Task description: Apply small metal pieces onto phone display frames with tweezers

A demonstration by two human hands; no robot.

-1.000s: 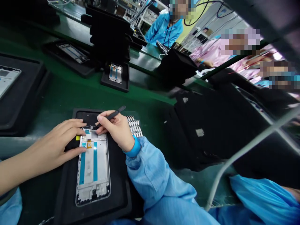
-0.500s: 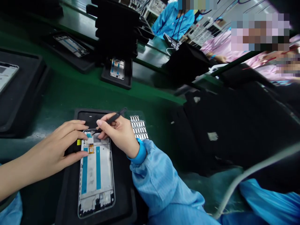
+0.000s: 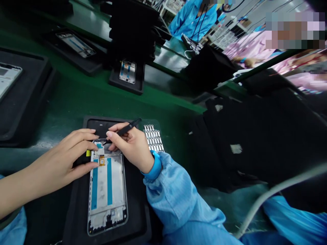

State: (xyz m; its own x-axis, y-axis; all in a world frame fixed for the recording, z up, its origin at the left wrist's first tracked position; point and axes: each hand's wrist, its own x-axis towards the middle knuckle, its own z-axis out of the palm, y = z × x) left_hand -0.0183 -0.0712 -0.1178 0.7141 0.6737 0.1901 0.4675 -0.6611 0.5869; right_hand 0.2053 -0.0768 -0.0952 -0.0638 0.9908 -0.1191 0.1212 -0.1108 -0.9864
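A silver phone frame (image 3: 116, 183) with two blue adhesive strips and an orange flex connector (image 3: 102, 160) lies on a black foam tray (image 3: 138, 214). My left hand (image 3: 76, 149) rests along its upper left edge, fingers stretched and apart, fingertips touching the frame. My right hand (image 3: 130, 146) pinches black tweezers (image 3: 127, 128), whose tip points down at the top of the frame. Whether the tip grips a small part cannot be made out. A yellow tab (image 3: 88, 153) sticks out at the frame's left side. Beside my right wrist lies a clear sheet of small metal pieces (image 3: 154, 137).
More phone frames lie in black trays: one at far left (image 3: 7, 80), one upper left (image 3: 76, 45), one at the back (image 3: 127, 71). Stacked black trays (image 3: 265, 136) fill the right. A pale cable (image 3: 278, 190) crosses the lower right. Other people (image 3: 194, 18) sit beyond the bench.
The whole view has shifted slightly, so the bench items sit a little differently in the picture. Both hands keep almost the same pose at the frame's top, tweezers still held.
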